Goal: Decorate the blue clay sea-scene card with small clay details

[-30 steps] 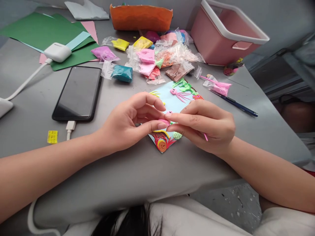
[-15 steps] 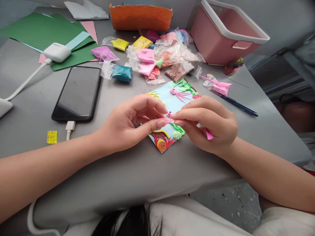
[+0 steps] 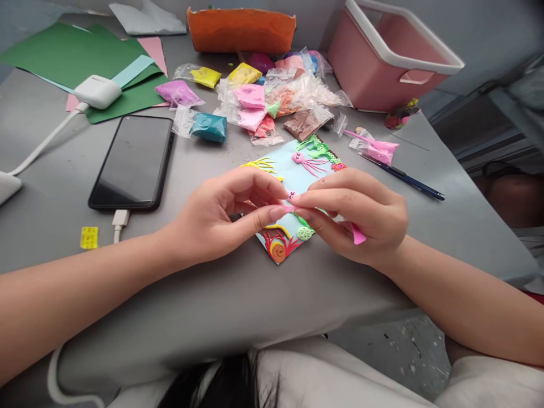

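Observation:
Over a light-blue clay picture [image 3: 293,180], my two hands meet at the fingertips. Thumb and fingers of my left hand [image 3: 238,212] pinch a small, thin bit of pink clay [image 3: 288,208]. The fingertips of my right hand [image 3: 361,212] close on the clay's other end. Out from under the right fingers sticks the flat, flared end of a pink modelling tool [image 3: 358,233]; its remainder is hidden in the hand. On the picture are a pink octopus [image 3: 298,158], a second small pink face partly covered by fingers, yellow and green plants, and a brown-orange disc [image 3: 278,251].
Behind the picture lie several bags of coloured clay [image 3: 255,105]. A phone [image 3: 132,161] with its cable is on the left, near green paper [image 3: 46,54]. To the right are a blue pen [image 3: 403,178], a bag of pink clay [image 3: 380,152] and a pink bin [image 3: 369,73].
Both hands stay together on the pink clay. My right hand has shifted very slightly left; the whole view has moved a little too.

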